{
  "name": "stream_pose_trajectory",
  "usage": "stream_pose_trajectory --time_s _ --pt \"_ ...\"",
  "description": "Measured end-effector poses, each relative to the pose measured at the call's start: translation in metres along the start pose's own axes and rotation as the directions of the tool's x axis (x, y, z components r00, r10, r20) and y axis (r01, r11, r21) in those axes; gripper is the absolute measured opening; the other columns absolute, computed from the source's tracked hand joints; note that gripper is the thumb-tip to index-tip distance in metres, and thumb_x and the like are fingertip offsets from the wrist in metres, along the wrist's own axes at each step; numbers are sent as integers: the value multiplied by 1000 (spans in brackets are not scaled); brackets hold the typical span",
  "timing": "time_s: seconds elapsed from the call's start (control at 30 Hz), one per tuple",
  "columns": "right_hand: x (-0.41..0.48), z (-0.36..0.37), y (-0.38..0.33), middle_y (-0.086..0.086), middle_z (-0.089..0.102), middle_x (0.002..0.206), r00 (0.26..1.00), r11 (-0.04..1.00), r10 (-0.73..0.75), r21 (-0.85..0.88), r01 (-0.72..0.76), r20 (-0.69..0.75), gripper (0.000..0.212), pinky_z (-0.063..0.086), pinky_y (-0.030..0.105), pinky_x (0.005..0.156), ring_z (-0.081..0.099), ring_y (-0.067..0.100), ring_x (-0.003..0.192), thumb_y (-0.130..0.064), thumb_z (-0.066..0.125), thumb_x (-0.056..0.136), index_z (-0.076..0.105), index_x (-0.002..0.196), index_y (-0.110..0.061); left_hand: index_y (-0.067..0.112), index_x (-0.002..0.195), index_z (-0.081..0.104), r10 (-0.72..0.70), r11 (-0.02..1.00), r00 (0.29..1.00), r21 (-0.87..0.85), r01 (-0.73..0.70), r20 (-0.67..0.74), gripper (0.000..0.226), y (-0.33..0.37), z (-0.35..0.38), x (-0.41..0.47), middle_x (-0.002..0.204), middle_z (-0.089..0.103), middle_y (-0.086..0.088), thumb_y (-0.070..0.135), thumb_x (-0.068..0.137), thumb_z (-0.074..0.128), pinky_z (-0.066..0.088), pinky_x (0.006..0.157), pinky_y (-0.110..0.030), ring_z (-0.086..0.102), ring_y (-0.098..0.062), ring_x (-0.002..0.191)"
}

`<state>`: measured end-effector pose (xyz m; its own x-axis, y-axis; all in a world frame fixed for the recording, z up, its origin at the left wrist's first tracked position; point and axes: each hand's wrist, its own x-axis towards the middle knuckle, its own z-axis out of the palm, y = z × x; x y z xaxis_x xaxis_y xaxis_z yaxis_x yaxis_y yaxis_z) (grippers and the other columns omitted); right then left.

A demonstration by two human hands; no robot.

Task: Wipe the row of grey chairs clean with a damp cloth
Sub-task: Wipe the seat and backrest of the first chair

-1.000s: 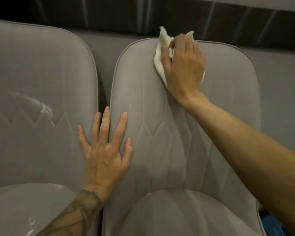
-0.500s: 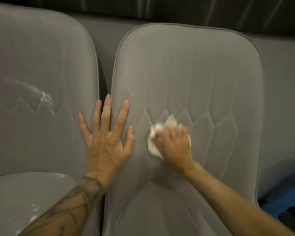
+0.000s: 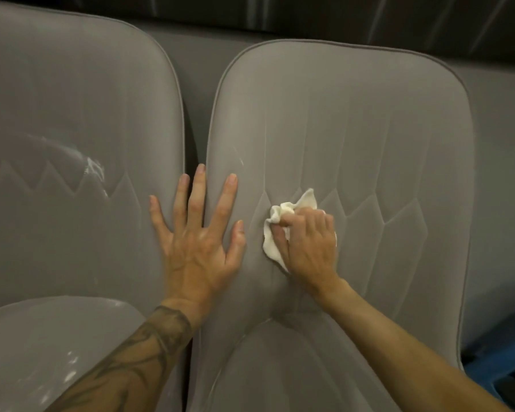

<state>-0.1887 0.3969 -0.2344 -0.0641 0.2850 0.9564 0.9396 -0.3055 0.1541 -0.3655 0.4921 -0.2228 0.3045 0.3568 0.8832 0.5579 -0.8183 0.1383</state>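
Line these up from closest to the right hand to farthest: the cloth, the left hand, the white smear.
1. cloth, in the grip of the right hand.
2. left hand, just to its left.
3. white smear, on the left chair.

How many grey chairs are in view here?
2. The left chair bears white smears; the right chair has the cloth on its backrest. More of the row may lie outside the frame.

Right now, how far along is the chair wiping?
Done: the upper backrest of the right grey quilted chair looks mostly mark-free. In hand: the right hand grips a crumpled white cloth against its mid backrest; the left hand presses flat across both chairs' edges. Left: the left grey chair shows white smears on its backrest and flecks on its seat.
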Motion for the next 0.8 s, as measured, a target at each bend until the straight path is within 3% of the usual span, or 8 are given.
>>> stream_pose_trajectory --time_s 0.1,0.27,0.37,0.43,0.53,0.6,0.73,0.8 --pt "-33 6 -29 14 59 86 993 993 120 6 -120 -3 16 43 46 75 52 34 74 -27 59 101 55 103 -11 37 165 18 2 1000 1000 -3 -2 8 73 0 0 1 172 19 -7 44 98 45 8 122 -71 19 -30 159" --pt "-25 -9 -18 10 48 96 989 991 -132 7 132 71 17 39 44 74 46 32 79 -24 61 98 50 106 -14 38 165 18 3 1000 1000 -6 -3 12 74 -1 -1 1 172 20 -7 45 97 47 10 121 -71 20 -30 158" --pt "66 -4 -4 20 56 100 993 988 106 -110 -110 -42 23 40 45 75 53 37 83 -27 56 103 61 108 -5 39 165 20 8 1000 1000 -13 -8 29 74 0 -5 2 172 19 -6 45 97 49 10 121 -71 22 -31 158" --pt "141 -2 0 18 63 101 967 972 229 -34 -234 -111 33 41 43 77 57 35 86 -36 49 106 65 102 -7 39 164 22 6 1000 999 -27 -5 46 73 1 -8 2 172 20 -5 46 97 49 11 121 -70 23 -30 157" --pt "214 -2 -3 7 61 99 954 956 281 116 -269 -101 31 41 33 75 56 22 86 -40 47 103 60 101 -13 39 163 23 -14 997 999 -80 17 32 69 -6 -17 10 170 22 -3 49 99 47 20 119 -63 32 -24 152" --pt "211 0 -22 6 60 96 977 970 202 149 -191 -66 28 36 29 73 53 20 84 -40 51 100 59 99 -14 34 163 26 -16 996 1000 -91 15 -12 65 -22 -21 28 168 27 -5 51 103 42 26 115 -57 35 -25 147" --pt "174 -9 -45 9 58 90 981 970 -170 194 149 94 22 41 40 68 50 24 78 -34 57 98 59 93 -12 19 164 27 -87 996 996 4 86 19 64 -54 -24 63 169 26 -11 47 107 33 25 119 -59 29 -34 152" --pt "202 -7 -36 9 58 92 985 981 -138 153 122 99 23 39 35 67 48 21 77 -36 56 97 59 96 -13 16 165 24 -79 996 995 37 77 61 66 -61 -21 65 171 21 -10 44 105 36 24 121 -59 24 -33 155"
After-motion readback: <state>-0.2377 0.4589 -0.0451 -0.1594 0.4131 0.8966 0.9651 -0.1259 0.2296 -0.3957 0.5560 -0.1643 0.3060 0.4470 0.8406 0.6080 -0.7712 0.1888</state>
